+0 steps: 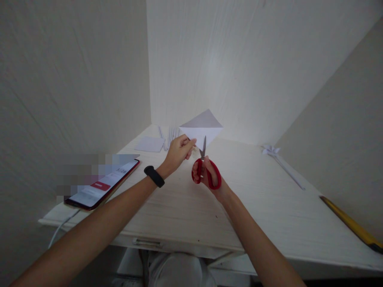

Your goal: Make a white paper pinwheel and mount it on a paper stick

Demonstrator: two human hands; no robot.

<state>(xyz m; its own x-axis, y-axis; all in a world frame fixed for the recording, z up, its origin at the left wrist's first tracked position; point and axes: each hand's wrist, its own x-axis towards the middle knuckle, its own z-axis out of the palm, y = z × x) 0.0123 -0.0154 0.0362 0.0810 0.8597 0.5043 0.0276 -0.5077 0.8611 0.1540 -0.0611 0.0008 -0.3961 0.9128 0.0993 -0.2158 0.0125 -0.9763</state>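
A white square of paper [201, 132], turned corner-up with a crease across its middle, is held above the table. My left hand [179, 150] pinches it near its lower left edge. A black band circles that wrist. In my right hand [206, 175] is a pair of scissors [202, 153] with red handles, my fingers through the loops. Its blades are parted and point up, with one blade in front of the paper's lower part. Whether they touch the paper, I cannot tell.
At left a phone [103, 185] with a lit screen lies on the white table [179, 211], a cable beside it. Behind are a paper square [150, 144] and several thin paper sticks [172, 134]. A paper pinwheel [271, 150] on a stick and a yellow cutter [350, 223] lie right.
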